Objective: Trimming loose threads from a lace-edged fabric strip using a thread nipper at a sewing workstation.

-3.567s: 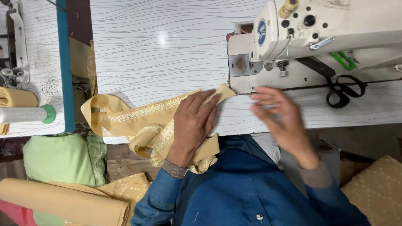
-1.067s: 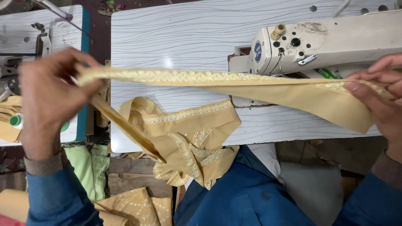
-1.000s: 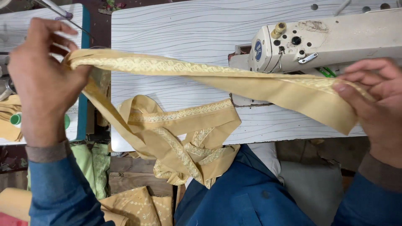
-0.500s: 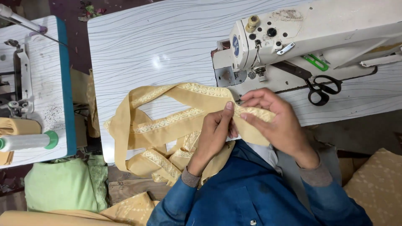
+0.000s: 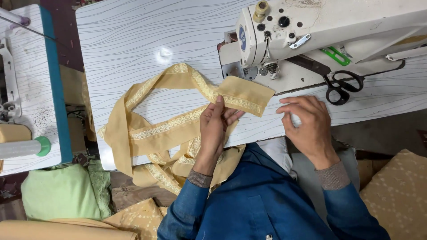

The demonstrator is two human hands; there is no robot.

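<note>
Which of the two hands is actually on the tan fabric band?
The left hand: its fingers press the tan band's folded end by the sewing machine. The right hand rests on bare table, off the cloth.

Open tabletop (image 5: 133,49) left of the sewing machine (image 5: 320,31); machine head blocking the far right, scissors (image 5: 340,86) beside it, cloth strip (image 5: 178,111) looped across the middle.
</note>
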